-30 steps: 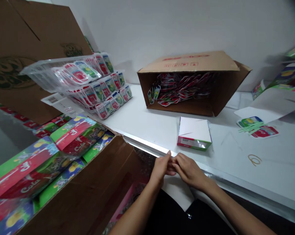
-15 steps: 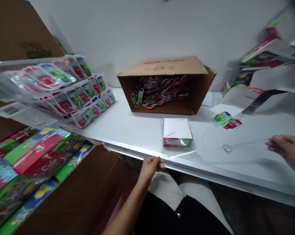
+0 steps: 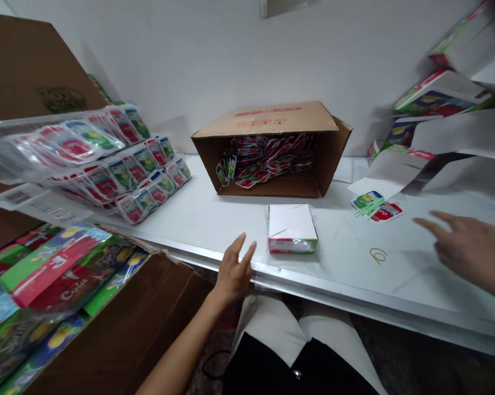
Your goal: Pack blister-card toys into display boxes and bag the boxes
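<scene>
Small box (image 3: 292, 227), one, white on top with red and green along the front side, in clear wrap: lies flat on the white table (image 3: 214, 222), near the front edge, ahead of the large cardboard box and apart from both hands.

Left hand (image 3: 235, 269), one: released, two fingers stretched and parted, nothing grasped; at the table's front edge, just left of the small box.

Right hand (image 3: 471, 249), one: released, fingers parted, nothing grasped; over the right part of the table, pointing toward the loose cards. Contact with the tabletop: cannot tell.

Rubber band (image 3: 379, 255), one, tan, coiled: on the table, between small box and right hand.

Loose cards (image 3: 389, 212), red and green, with thin green strips (image 3: 369, 208) on top: beyond the rubber band.

Cardboard box (image 3: 288, 118), one: on its side at the back, mouth forward, heaped inside with drink-shaped cards (image 3: 267, 159).

Clear trays (image 3: 136, 173), stacked, card-filled: at left, above a brown carton (image 3: 144, 323) of cola-printed packs (image 3: 66, 277).

White-lined boxes (image 3: 456, 131), several: piled at right.
</scene>
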The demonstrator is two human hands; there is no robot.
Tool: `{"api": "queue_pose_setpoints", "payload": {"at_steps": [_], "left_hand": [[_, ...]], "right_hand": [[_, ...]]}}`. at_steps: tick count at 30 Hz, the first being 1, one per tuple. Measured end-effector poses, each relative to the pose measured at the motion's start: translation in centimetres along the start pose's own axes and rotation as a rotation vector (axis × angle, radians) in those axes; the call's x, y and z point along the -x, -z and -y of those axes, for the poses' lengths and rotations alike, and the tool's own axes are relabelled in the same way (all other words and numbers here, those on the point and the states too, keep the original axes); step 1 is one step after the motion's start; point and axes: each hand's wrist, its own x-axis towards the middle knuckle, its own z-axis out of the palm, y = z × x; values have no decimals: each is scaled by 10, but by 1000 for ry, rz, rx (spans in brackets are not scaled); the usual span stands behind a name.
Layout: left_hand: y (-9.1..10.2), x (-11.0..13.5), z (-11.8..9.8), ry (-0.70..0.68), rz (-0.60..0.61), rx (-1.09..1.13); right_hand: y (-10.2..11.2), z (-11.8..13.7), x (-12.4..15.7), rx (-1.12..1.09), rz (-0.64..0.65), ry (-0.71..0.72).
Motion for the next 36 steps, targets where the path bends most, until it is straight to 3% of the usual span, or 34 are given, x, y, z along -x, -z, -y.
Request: {"api": "queue_pose_setpoints", "payload": {"at_steps": [3,6,11,14,18,24,30,36], "left_hand": [[-7,-19,11,-297,153,-74],[-9,-38,17,-449,324,-68],[1,-60,14,-510,527,145],[3,-64,13,-473,553,312],[-11,-54,16,-444,491,349],[-39,-46,15,-437,69,115],[-44,-64,8,-453,-67,236],[-46,-57,6,-490,-126,321]], "right_hand": [[-18,71,-13,-132,142,422],[-37,122,-27,-281,265,665],[-57,159,-43,-385,451,843],[-63,168,-46,-442,449,883],[-63,175,-47,-550,317,881],[-64,180,-45,-608,198,863],[-71,179,-38,-510,127,843],[-67,175,-40,-545,80,871]]}}
